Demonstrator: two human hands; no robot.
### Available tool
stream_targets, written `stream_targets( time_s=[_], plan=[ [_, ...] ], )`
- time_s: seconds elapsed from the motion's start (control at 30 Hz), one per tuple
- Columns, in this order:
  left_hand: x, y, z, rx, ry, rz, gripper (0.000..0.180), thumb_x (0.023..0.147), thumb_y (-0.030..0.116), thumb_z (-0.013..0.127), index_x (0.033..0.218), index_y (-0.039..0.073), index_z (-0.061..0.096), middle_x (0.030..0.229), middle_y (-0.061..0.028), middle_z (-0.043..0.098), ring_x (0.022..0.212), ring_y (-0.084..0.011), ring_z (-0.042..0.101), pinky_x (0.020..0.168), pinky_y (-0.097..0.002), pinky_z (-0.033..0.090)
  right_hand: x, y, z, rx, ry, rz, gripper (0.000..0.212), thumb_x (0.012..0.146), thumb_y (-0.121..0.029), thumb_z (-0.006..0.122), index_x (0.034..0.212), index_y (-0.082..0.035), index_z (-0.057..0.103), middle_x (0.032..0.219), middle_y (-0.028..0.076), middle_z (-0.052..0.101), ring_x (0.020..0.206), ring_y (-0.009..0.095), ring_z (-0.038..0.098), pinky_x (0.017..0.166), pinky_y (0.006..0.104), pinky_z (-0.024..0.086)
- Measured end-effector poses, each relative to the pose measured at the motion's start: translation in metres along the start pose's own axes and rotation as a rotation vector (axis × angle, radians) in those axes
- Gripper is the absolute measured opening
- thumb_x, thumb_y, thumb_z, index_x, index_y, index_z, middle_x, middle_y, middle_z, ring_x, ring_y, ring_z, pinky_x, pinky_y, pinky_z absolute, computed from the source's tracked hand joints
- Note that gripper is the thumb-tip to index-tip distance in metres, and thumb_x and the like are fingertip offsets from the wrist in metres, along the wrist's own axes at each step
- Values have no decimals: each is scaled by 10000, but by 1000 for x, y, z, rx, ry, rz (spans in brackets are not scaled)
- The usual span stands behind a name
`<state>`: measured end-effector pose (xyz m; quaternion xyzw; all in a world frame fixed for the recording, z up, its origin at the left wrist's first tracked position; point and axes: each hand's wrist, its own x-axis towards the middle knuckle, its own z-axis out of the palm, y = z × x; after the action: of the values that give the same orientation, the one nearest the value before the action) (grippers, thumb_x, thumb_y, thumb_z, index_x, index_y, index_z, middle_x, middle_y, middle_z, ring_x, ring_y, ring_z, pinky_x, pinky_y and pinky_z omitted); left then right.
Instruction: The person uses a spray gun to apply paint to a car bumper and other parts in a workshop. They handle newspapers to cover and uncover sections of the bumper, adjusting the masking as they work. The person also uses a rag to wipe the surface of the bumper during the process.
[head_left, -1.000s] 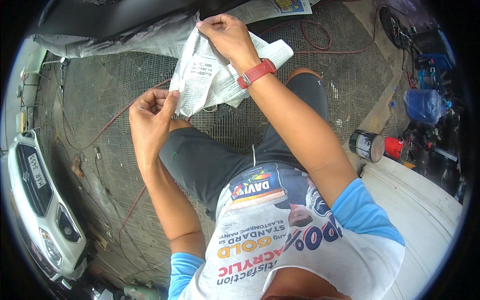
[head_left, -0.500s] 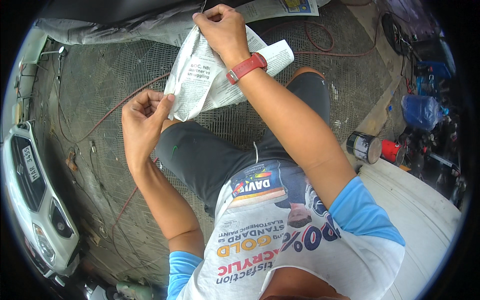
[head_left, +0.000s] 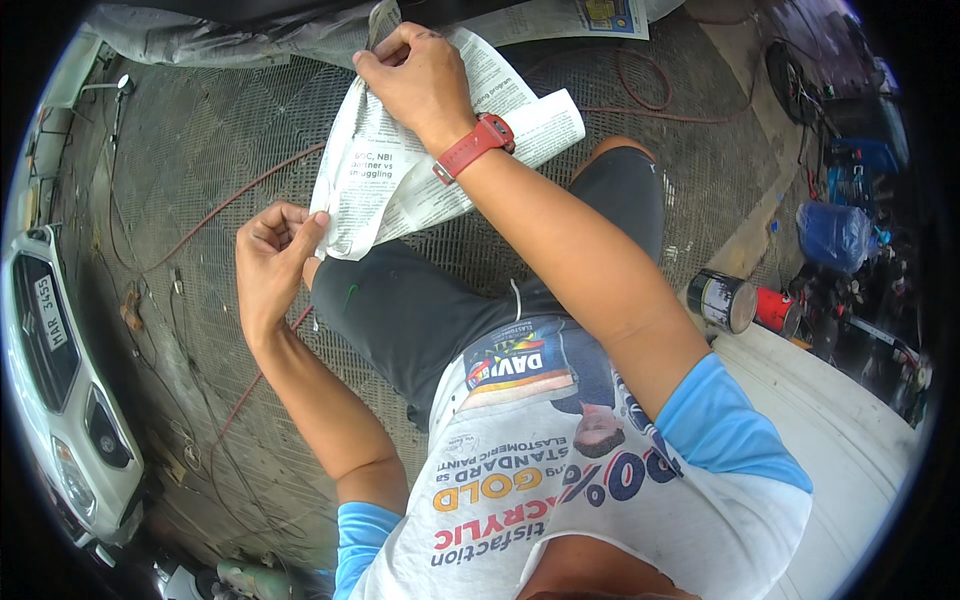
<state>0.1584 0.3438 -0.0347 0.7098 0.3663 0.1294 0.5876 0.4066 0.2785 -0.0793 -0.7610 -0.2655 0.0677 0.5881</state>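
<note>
A sheet of newspaper hangs between my two hands in front of my knees, its right side curling into a loose roll. My left hand pinches the near left corner between thumb and fingers. Farther off, my right hand grips the sheet's far edge, the fingers closed. A small twisted end of paper or tape sticks up past the right hand's fingers. On my right wrist is a red watch.
Newspaper and dark sheeting cover something at the far edge. A red hose runs over the textured floor. At left stands a white car. Paint cans and a blue translucent container are at right, near a white panel.
Both hands have shifted left with the newspaper, the right one also slightly nearer. The twisted end now shows above the right hand.
</note>
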Motion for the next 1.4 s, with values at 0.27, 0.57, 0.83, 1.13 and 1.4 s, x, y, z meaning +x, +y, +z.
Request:
stream_targets(
  time_s=[0.27,0.57,0.83,1.13,1.4],
  plan=[
    [-16,-31,-19,-54,35,-41,173,962,127,825,891,18,711,796,11,702,692,-41,575,676,-223,449,-20,-7,27,-59,-75,-46,268,874,-314,811,822,-60,742,770,94,773,763,293,763,751,411,598],
    [-44,-57,-41,-149,125,-22,142,966,89,806,886,22,710,800,2,713,693,-37,583,659,-205,439,-41,-17,51,-44,-135,-99,265,848,-283,821,771,-66,688,771,102,760,782,329,751,759,456,588],
    [-69,-68,-71,-162,174,-47,163,962,137,809,926,36,686,828,18,695,731,-48,575,728,-226,434,-58,-36,64,14,-210,-65,275,876,-292,818,811,-49,707,749,96,761,746,288,759,741,409,601],
    [-95,-64,-110,-49,277,-59,191,968,183,818,918,46,694,818,46,659,745,-45,529,740,-235,393,-75,-55,85,88,-289,-60,282,868,-286,821,815,-38,697,773,120,765,769,313,762,756,421,603],
    [-114,-43,-176,234,394,-75,202,1015,195,785,943,19,718,830,59,630,769,-38,505,719,-233,367,-82,-65,91,193,-557,-125,322,912,-317,814,966,-4,764,869,133,788,804,241,761,791,364,607]
  ],
)
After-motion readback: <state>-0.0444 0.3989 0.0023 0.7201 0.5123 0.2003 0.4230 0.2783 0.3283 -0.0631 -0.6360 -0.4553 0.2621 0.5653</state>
